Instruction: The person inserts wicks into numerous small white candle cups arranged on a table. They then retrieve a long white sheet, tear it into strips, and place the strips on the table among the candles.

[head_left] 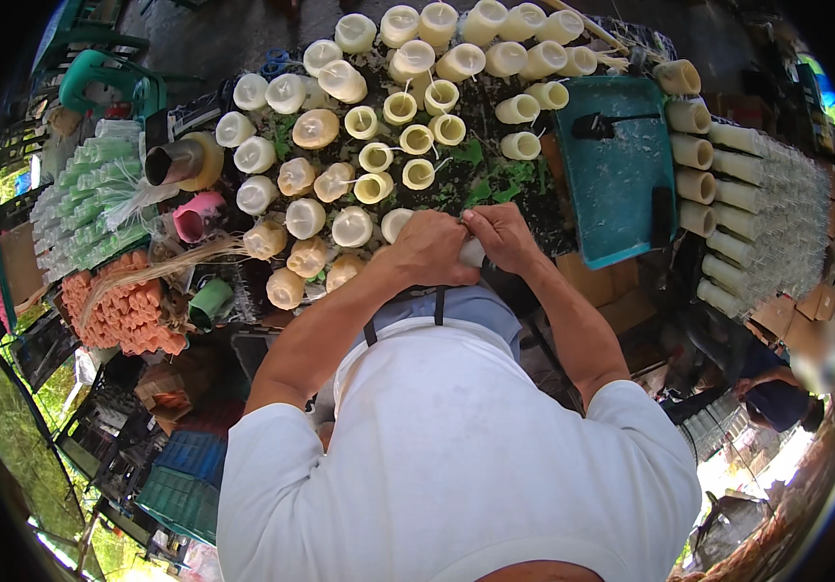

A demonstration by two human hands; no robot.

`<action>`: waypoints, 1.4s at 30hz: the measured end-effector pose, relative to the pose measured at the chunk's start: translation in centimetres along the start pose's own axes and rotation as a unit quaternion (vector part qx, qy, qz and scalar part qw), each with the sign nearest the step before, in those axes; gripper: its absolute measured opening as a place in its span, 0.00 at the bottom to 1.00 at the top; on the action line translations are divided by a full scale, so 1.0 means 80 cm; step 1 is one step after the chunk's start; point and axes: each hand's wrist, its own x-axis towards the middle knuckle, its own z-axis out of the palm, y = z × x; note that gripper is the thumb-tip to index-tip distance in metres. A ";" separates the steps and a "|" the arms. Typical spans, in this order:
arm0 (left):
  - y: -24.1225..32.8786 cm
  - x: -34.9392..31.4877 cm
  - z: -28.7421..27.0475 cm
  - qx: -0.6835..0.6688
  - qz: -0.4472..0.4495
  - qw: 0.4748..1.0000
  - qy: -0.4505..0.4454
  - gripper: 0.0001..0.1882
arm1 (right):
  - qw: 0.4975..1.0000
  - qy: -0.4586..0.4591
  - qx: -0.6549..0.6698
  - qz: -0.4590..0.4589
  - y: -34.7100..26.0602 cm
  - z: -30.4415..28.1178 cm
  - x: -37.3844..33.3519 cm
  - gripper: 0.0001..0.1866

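Head view: left hand (427,247) is gripping a pale cylinder (472,254), right hand (503,236) pinching something hidden; candles (352,228) are crowding a dark table (481,109), green chair (151,94) standing far left

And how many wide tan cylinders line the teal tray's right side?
5, in one column beside the teal tray: top cylinder, second, third, fourth, bottom cylinder. More may be hidden.

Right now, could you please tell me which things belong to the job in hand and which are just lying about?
Probably the job:
- held pale piece
- candles

Probably just lying about:
- green chair
- blue crate
- green crate
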 end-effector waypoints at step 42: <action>-0.058 0.038 0.054 -0.382 -0.217 0.896 0.059 0.27 | 0.905 0.035 0.346 0.245 0.084 0.019 0.007 0.23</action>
